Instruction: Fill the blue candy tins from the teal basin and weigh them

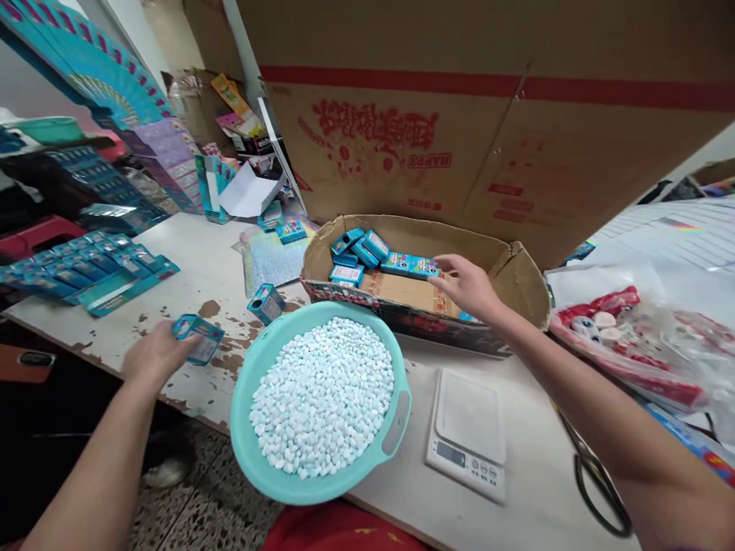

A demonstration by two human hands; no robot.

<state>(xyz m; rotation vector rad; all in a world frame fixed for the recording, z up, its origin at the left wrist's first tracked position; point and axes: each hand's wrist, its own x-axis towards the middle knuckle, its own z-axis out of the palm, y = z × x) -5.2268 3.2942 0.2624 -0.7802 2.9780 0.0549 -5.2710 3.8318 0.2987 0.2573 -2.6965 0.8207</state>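
Observation:
My left hand (158, 356), at the left of the table, is closed on a small blue printed box (202, 346). Inside a shallow cardboard tray (499, 327), my right hand (468, 287) has its fingers and thumb round the right end of another small blue box (422, 266). That box lies in line with a similar box (395, 263), and several more are heaped at the tray's left end. A single blue box (267, 304) stands outside the tray. In front of me is a turquoise basin (244, 428) filled with small pale blue and white candy-like pieces (327, 394).
Right of the basin sits a digital scale (468, 432). Black-handled scissors (600, 490) lie near my right forearm. A bag of red and white items (614, 329) is at the right. Display trays of blue boxes (103, 268) stand left. A large carton (390, 145) rises behind.

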